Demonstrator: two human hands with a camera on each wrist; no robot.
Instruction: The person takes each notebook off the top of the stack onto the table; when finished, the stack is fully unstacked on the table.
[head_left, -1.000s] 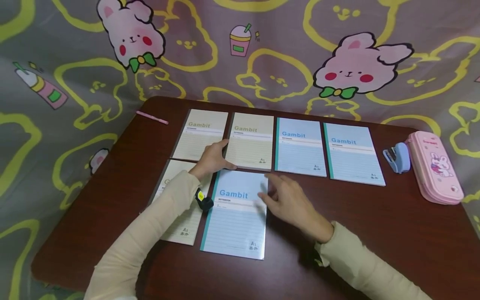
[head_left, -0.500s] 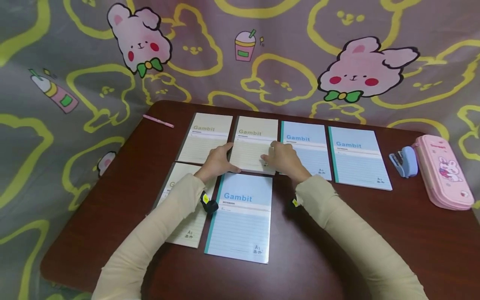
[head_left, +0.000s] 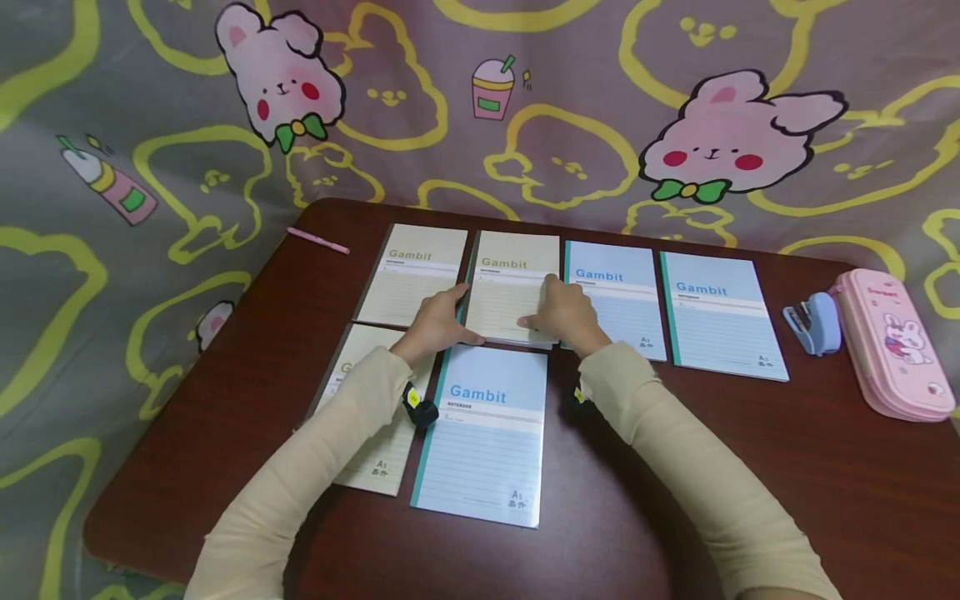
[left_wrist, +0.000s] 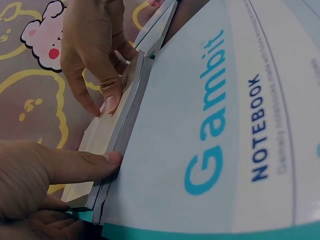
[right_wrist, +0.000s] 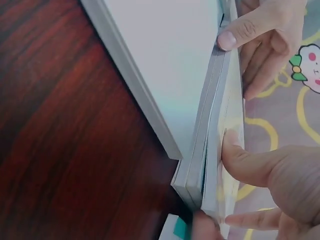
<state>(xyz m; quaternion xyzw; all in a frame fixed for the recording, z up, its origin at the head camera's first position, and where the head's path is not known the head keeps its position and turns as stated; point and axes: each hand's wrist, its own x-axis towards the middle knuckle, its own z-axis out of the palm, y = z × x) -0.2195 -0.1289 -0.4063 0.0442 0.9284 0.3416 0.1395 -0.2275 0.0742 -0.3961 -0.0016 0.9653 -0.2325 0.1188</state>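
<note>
In the head view a cream Gambit notebook (head_left: 513,250) tops a small stack in the back row; a teal strip peeks out along its left edge. My left hand (head_left: 433,323) holds the stack's near left corner, thumb against the near edge and fingers along the left side. At the right edge my right hand (head_left: 570,315) pinches the top notebook, its thumb on the cover. The right wrist view shows a thin gap under that top notebook, near the right hand (right_wrist: 300,185). Just in front lies a blue notebook (head_left: 480,450).
A cream notebook (head_left: 420,258) lies left of the stack, another cream notebook (head_left: 375,454) partly under the left forearm. Two blue notebooks, one near (head_left: 615,258) and one farther (head_left: 720,321), lie right. Beyond are a blue stapler (head_left: 817,323), pink pencil case (head_left: 892,342) and pink pen (head_left: 318,240).
My right hand has moved from beside the front blue notebook up and away to the cream notebook's right edge and taken hold there. The left hand has stayed at the corner.
</note>
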